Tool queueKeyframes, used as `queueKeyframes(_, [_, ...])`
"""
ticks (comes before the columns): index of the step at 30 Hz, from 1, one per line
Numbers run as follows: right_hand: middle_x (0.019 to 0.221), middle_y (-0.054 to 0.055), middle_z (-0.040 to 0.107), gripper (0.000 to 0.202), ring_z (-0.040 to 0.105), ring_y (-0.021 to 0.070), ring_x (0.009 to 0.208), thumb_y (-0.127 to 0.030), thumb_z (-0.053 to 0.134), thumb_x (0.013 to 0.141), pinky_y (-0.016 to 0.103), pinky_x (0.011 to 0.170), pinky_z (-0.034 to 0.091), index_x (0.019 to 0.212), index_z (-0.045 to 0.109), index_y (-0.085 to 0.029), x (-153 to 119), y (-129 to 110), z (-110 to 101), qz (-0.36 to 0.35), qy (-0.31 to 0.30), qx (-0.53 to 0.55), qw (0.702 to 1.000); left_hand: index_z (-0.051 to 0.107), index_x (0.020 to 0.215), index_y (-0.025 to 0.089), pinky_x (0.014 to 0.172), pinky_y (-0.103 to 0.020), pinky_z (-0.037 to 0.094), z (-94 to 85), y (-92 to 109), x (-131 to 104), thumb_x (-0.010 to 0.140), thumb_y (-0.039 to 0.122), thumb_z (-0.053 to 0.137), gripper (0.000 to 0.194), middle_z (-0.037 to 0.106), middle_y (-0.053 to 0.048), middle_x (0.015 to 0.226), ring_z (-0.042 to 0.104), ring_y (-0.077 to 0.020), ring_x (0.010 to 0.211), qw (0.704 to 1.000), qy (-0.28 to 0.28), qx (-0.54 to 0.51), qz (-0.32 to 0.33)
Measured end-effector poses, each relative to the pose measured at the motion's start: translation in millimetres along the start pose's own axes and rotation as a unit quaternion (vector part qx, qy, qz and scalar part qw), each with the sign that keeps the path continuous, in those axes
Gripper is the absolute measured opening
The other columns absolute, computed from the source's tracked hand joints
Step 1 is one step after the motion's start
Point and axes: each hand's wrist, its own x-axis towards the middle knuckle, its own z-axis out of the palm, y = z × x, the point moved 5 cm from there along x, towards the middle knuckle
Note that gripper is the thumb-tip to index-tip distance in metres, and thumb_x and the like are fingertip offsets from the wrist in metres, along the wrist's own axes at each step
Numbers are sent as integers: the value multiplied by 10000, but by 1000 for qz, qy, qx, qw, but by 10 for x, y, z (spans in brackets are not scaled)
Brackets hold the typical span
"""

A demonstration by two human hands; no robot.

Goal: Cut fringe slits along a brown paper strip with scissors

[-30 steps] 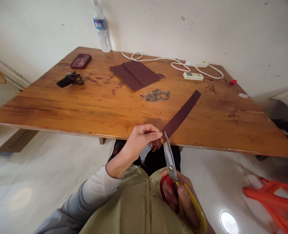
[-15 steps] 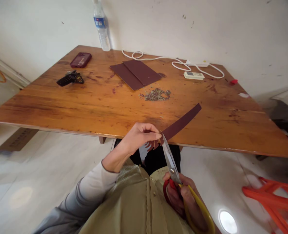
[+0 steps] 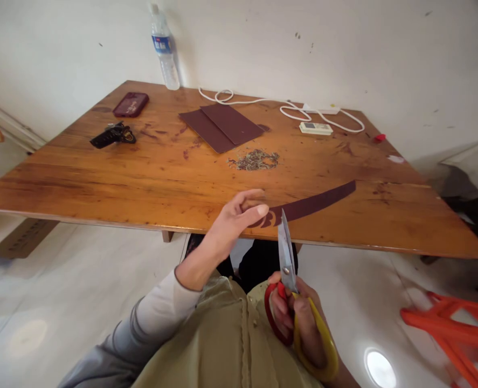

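Your left hand (image 3: 228, 223) is at the scalloped end of the dark maroon strip (image 3: 317, 205), its thumb across that end and its index finger raised apart from the thumb. Whether its other fingers grip the strip is hidden, so you cannot tell. Your right hand (image 3: 301, 318) has its fingers clamped around the red and yellow handles of the scissors (image 3: 286, 258), with the tips overlapping the strip's lower edge in view. The strip's long plain part reaches away to the right over the front of the wooden bench (image 3: 141, 183).

Your left hand covers part of the cut end. Beyond it, a loose pile of shavings (image 3: 257, 160) sits between you and two overlapping maroon sheets (image 3: 226, 128). At the back are a white cord (image 3: 242, 102), a power strip (image 3: 321, 109) and a remote (image 3: 315, 129); a red scrap (image 3: 380, 138) and a white scrap (image 3: 395, 159) lie near the right edge. To the left you have a phone (image 3: 131, 104), a black clip (image 3: 113, 134) and an upright bottle (image 3: 166, 59). An orange stool (image 3: 449, 323) stands on the floor at right, and a cardboard box (image 3: 22, 237) lies at left.

Compared with half a second ago, the strip has swung flatter and further right, your index finger has lifted from the thumb, and the scissor tips have moved away from your thumb.
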Motion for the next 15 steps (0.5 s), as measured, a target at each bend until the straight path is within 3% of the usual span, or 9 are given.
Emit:
queueKeyframes(3, [594, -78, 432, 528, 267, 74, 447, -722, 651, 889, 177, 392, 260, 1066, 716, -229, 91, -22, 115, -41, -2, 31, 999, 720, 958, 172, 807, -299, 521, 100, -173, -74, 655, 391, 915, 422, 726, -40, 919, 672, -162, 841, 994, 42, -99, -15])
queueKeyframes(6, [591, -80, 443, 490, 276, 69, 434, -696, 659, 901, 167, 386, 277, 1024, 705, -224, 139, -10, 176, -40, -10, 41, 998, 686, 807, 175, 767, -281, 518, 242, -295, -137, 646, 316, 913, 312, 686, -10, 833, 638, -133, 757, 983, 31, -175, -45])
queueKeyframes(15, [554, -87, 414, 461, 281, 78, 413, -666, 688, 891, 206, 378, 251, 945, 673, -209, 141, -60, 201, -46, 2, -22, 999, 545, 673, 194, 684, -244, 475, 254, -322, -105, 621, 221, 897, 356, 592, 61, 681, 578, -89, 653, 957, 136, -257, -13])
